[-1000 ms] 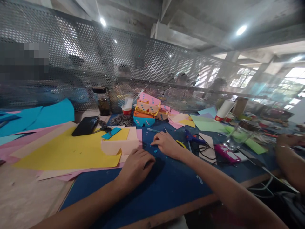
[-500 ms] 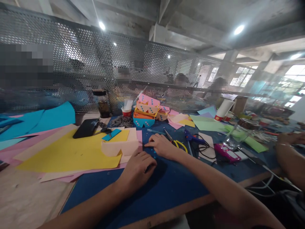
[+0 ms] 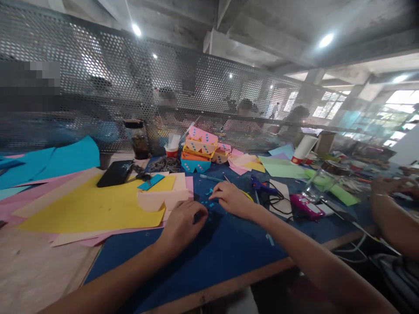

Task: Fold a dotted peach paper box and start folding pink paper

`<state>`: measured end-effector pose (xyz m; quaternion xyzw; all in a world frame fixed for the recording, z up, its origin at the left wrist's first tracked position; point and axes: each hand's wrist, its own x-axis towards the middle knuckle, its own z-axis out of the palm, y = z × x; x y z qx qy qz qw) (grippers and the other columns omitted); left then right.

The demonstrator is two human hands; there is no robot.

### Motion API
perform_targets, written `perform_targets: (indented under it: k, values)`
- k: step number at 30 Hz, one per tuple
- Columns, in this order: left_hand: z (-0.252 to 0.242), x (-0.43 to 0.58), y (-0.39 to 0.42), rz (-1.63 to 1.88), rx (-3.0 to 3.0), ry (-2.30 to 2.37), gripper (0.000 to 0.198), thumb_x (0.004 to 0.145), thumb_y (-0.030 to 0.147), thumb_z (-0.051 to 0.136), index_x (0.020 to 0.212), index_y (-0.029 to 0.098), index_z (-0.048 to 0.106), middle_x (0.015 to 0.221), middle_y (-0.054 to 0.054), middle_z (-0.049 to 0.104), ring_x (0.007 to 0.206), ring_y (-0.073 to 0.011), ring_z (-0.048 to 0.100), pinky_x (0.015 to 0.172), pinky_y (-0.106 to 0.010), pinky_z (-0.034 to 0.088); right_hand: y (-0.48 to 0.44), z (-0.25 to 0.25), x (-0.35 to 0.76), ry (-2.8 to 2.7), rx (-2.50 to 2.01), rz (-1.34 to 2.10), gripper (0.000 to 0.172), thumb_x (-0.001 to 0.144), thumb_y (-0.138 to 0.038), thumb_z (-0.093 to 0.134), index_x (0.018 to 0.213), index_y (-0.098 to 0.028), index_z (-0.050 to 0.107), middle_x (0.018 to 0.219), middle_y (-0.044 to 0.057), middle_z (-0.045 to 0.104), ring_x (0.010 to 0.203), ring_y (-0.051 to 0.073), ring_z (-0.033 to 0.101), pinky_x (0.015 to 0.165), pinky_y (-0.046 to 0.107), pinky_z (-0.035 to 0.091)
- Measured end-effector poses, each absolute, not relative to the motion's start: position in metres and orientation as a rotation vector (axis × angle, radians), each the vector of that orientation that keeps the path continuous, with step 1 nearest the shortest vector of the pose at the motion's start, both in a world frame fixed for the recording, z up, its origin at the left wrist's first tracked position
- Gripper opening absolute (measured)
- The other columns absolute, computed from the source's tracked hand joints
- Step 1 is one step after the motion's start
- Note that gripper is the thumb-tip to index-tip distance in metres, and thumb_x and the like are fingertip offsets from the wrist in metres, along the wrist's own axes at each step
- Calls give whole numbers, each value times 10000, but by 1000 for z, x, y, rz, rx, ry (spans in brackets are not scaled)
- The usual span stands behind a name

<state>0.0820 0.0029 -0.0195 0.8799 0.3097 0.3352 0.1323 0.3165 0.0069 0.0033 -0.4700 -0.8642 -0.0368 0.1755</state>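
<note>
1. We are in a craft workshop under bare concrete beams (image 3: 227, 15).
2. Our blue worktable (image 3: 225, 257) carries a glue gun (image 3: 262, 186), coloured paper sheets (image 3: 108, 207) and dotted paper cutouts (image 3: 198, 146).
3. Past the perforated metal partition (image 3: 203, 80), we make out other people (image 3: 245, 114).

Blue tabletop (image 3: 229, 248) beneath the left hand (image 3: 183, 222) and the right hand (image 3: 231, 198), with a worn wooden edge (image 3: 229, 284) on their near side. Left of the left hand, a pale, scuffed surface (image 3: 36, 270). Beyond both hands, a tall perforated metal screen (image 3: 196, 83), dull grey and slanting away to the right. High over both, a grey concrete ceiling (image 3: 278, 22) with heavy beams (image 3: 271, 50) and glaring white lamps (image 3: 326, 40). Far past the right hand, a pillar (image 3: 316, 78) and bright paned windows (image 3: 402, 111).
</note>
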Motion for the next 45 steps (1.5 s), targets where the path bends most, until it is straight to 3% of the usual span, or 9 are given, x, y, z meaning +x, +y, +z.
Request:
perform_targets:
  k: [6,13,18,22,24,28,34,42,45]
  values:
    - [-20,82,5,938,2551,918,95,934,221,585,886,232,666,900,-7,759,894,-224,685,874,-393,411,-14,13,344,-2297,-1440,-149,288,952,-115,553,1131,-246,735,1128,53,673,1101,220,580,990,380,447]
    - [-19,83,5,920,2572,922,260,986,354,516,804,237,660,811,-16,737,832,-234,662,868,-404,421,-54,21,408,-1999,-1745,-339,262,974,-167,512,1141,-226,706,1116,75,686,1094,243,601,996,403,441]
    - [-21,85,6,985,2563,936,133,934,303,564,1009,242,655,966,-27,754,945,-248,682,907,-404,432,-76,17,461,-1786,-1989,-465,276,978,-198,488,1180,-184,674,1152,111,675,1108,267,601,995,414,451]
    - [-20,84,8,979,2578,979,220,952,392,565,819,232,635,832,-35,725,850,-269,672,873,-433,434,-79,6,474,-1826,-2126,-464,293,957,-216,555,1228,-195,664,1187,95,673,1124,250,612,980,364,470]
    - [-20,82,9,1034,2585,966,257,965,426,561,812,230,626,822,-37,719,839,-269,666,854,-427,437,-76,1,472,-1861,-2183,-471,306,955,-222,580,1250,-198,657,1225,95,666,1159,253,605,996,365,468]
    - [-15,79,11,1168,2587,924,135,978,322,543,958,233,642,956,-34,746,942,-255,677,888,-402,435,-64,-3,465,-1877,-2296,-538,322,968,-241,606,1282,-177,635,1279,126,638,1211,286,586,1033,453,466]
    - [1,61,1,1295,2587,961,113,969,276,550,982,242,657,993,-26,763,966,-249,677,906,-395,428,-45,-3,463,-1882,-2388,-595,355,988,-371,635,1285,-180,602,1303,96,617,1101,241,646,926,462,563]
    - [1,18,-17,1330,2629,1111,148,961,226,496,978,240,642,963,-28,756,969,-252,668,914,-400,424,-37,-10,467,-1807,-2258,-517,353,986,-363,638,1280,-173,600,1277,92,626,1081,237,650,913,454,565]
    - [-1,3,-24,1315,2626,1183,153,951,248,498,983,250,648,984,-33,755,988,-268,667,916,-411,426,-45,-11,472,-1700,-2172,-494,332,962,-268,614,1266,-138,585,1222,125,622,1062,254,644,929,446,534]
